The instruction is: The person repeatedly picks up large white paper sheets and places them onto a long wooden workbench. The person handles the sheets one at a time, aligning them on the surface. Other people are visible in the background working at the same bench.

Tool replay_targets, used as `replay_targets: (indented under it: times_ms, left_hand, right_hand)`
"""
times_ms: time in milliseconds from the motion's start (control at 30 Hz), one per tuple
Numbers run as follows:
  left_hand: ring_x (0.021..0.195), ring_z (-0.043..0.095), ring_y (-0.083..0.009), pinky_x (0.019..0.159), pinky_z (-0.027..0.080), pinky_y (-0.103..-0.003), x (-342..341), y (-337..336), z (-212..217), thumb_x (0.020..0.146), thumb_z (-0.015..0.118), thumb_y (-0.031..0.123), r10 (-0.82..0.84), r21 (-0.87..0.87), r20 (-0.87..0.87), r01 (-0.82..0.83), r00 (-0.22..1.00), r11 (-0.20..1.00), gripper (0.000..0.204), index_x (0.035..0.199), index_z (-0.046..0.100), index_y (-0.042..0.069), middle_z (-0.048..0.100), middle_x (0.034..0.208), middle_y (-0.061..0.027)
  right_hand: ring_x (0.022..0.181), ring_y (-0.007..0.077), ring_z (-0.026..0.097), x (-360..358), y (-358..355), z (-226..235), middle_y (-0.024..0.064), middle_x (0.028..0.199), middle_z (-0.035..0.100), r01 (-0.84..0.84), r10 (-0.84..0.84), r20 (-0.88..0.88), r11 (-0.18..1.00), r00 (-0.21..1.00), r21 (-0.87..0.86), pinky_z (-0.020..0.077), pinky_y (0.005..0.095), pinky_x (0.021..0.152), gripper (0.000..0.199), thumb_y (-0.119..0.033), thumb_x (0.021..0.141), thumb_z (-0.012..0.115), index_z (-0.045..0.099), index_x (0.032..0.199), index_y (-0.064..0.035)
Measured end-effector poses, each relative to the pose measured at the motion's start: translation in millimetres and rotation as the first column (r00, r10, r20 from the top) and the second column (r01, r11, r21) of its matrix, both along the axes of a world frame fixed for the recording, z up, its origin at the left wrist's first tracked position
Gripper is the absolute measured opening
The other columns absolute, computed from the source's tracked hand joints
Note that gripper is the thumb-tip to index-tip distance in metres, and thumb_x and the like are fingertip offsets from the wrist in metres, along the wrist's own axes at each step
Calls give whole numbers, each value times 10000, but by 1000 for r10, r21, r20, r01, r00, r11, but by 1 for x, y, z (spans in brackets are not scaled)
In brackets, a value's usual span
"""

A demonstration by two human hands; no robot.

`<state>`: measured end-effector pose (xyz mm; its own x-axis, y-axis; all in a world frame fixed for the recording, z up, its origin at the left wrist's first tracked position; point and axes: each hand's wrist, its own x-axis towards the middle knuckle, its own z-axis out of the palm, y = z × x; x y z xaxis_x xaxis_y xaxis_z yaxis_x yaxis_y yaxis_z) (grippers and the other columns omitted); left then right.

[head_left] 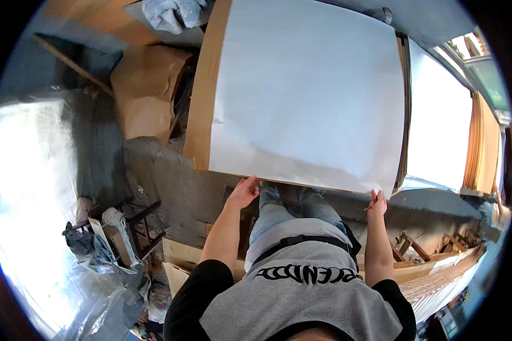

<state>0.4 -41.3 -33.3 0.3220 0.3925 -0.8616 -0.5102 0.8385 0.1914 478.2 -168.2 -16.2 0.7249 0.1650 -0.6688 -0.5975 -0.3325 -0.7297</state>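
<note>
A large white sheet (pixel 307 96) lies in front of me on top of a brown board or sheet, whose brown strip (pixel 203 96) shows along the left side. My left hand (pixel 244 192) is at the near edge of the white sheet, left of its middle, with the fingers closed at the edge. At the near right corner my right hand (pixel 376 203) pinches the sheet's edge between thumb and fingers. The near edge curls slightly, and a small crease shows at the left. The fingertips under the edge are partly hidden.
Another stack with a white top sheet (pixel 438 113) stands close on the right, beside brown sheets (pixel 482 142). Brown paper (pixel 145 91) covers something at the left. A dark stool frame (pixel 145 227) and plastic-wrapped clutter stand lower left. Wooden pieces (pixel 409 247) lie behind my right arm.
</note>
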Motion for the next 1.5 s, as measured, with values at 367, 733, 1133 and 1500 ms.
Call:
replay_targets:
  times_ms: [367,733,1133,1500]
  left_hand:
    - [503,482,-136,419,373,-254,-17,15,3,741,656,290,293,33,-266,-295,918,955,289,802,435,113,485,666,-16]
    - [503,475,-135,413,390,-248,-34,28,-5,813,561,306,486,89,-349,-488,801,868,250,824,426,96,465,628,-24]
    - [522,469,-126,421,394,-240,-33,36,-9,828,547,248,497,121,-364,-489,788,864,168,832,451,109,471,646,-15]
    - [462,435,-119,364,351,-240,-37,31,-16,838,530,250,500,174,-330,-469,801,866,167,842,457,100,450,623,-11]
  right_hand:
    - [679,157,632,13,-10,13,45,776,597,-165,168,13,980,986,-111,245,197,299,183,-195,826,550,426,900,-82]
    - [732,190,631,31,-26,9,53,818,603,-207,209,4,970,978,-131,253,194,307,229,-154,825,547,450,1010,-61]
    - [597,130,604,34,-30,4,100,801,625,-244,242,-28,966,970,-91,243,205,302,166,-200,838,521,439,904,-72]
    - [682,157,623,22,-24,0,11,691,533,-139,140,-1,980,990,-142,242,195,318,161,-219,827,539,445,777,-98]
